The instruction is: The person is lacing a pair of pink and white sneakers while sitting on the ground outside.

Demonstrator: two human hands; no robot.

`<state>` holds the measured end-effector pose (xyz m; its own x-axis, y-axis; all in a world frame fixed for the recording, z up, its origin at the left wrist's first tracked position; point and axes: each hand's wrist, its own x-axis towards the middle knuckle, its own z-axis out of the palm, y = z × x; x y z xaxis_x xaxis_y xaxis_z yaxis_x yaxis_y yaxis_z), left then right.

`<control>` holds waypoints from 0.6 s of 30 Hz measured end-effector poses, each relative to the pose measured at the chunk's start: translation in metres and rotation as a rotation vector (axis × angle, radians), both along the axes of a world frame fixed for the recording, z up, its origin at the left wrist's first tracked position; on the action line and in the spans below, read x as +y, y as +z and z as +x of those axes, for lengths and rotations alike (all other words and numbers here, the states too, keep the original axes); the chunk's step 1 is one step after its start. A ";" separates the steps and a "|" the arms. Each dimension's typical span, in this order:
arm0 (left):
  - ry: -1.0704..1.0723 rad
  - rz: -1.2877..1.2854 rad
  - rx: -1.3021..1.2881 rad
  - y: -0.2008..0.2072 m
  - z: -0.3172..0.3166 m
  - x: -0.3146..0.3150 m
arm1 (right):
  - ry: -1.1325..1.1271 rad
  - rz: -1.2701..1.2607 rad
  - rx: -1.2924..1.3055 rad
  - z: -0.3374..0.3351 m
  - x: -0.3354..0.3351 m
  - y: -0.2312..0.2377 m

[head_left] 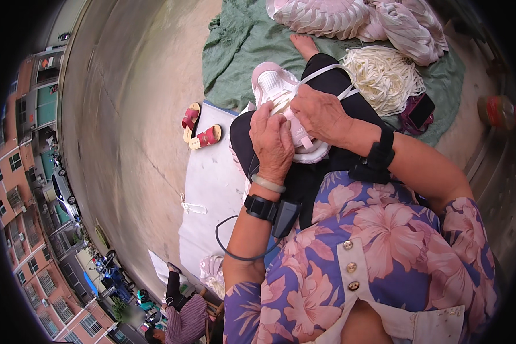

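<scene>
Pink straps mark the pair of sandals (202, 129) lying on the concrete floor (126, 114), well off to the left of the hands. Nearer in, a white sheet (212, 189) spreads beneath the left forearm, with a small white lace loop (192, 206) lying on it.

The left hand (273, 143) is closed over the near side of a pale pink and white shoe (281, 100) that rests on the person's black-trousered lap (327, 86), fingers curled down on its upper. A pale bangle and a black wrist strap with a small device and cable sit just behind that hand. The right hand (321, 114) presses on the same shoe from the other side, fingers pinched at a white lace (327, 71) that loops up and over the knee; both hands are together, touching the shoe and nearly touching each other.

The shoe looks light, with a soft upper and a firmer sole, so it should hold best by the sole edge or heel while the lace is worked. The lace is thin, limp and likely to slip unless pinched close to its end.

Beyond the right hand lies a heap of cream-white laces (384, 74) on a green cloth (241, 40), with a dark phone (419, 110) just beside it and a striped pink bundle (355, 17) farther away
</scene>
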<state>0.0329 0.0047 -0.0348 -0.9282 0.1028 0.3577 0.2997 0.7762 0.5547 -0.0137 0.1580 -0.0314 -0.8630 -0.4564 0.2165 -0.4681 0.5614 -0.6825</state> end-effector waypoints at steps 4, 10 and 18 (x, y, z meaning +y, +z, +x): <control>-0.002 -0.041 -0.009 -0.001 -0.001 0.002 | 0.043 0.054 -0.067 -0.004 0.002 0.003; -0.050 0.036 -0.171 0.011 -0.007 0.002 | 0.204 -0.017 -0.144 -0.016 0.020 0.012; 0.177 0.121 -0.142 0.046 0.028 -0.067 | 0.205 0.118 0.424 -0.041 0.067 0.022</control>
<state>0.0614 -0.0622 0.0110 -0.9697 -0.1009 0.2226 0.0781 0.7351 0.6734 -0.0543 0.2247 -0.0090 -0.5999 -0.6503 0.4661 -0.8001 0.4911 -0.3446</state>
